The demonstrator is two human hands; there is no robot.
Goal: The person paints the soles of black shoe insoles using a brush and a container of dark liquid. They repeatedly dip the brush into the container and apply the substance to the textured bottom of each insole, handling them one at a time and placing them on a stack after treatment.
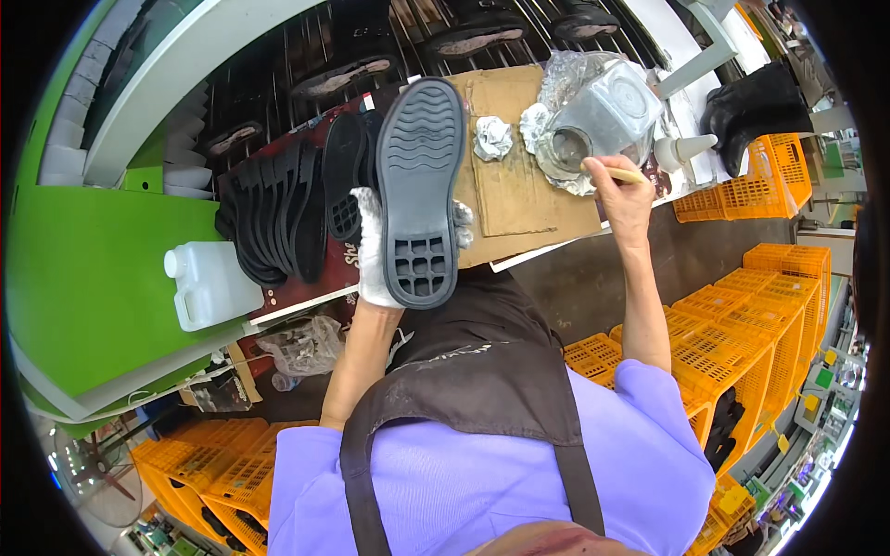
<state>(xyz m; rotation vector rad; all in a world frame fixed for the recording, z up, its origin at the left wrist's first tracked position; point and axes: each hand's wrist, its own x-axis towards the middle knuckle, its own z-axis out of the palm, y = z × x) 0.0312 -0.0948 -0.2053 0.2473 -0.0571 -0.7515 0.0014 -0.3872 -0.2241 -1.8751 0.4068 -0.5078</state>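
My left hand [373,255], in a white glove, is closed around a black shoe sole [422,176]. The sole stands lengthwise with its wavy tread and square-celled heel facing up. Bare, my right hand [624,206] pinches the pale handle of a brush [629,174]. Its tip is hidden at the mouth of a clear plastic container [616,107], which is tilted and wrapped in crumpled film. A crumpled whitish wad [492,138] lies beside the container on a cardboard sheet [505,204]. More black soles [278,218] stand in a row left of my left hand.
A white plastic jug [213,283] sits at the left by the green machine [83,287]. Black boots [473,37] lie on a roller rack behind the bench. A white nozzle bottle [684,150] and a black boot [756,111] are at right. Orange crates [714,324] are stacked along the right.
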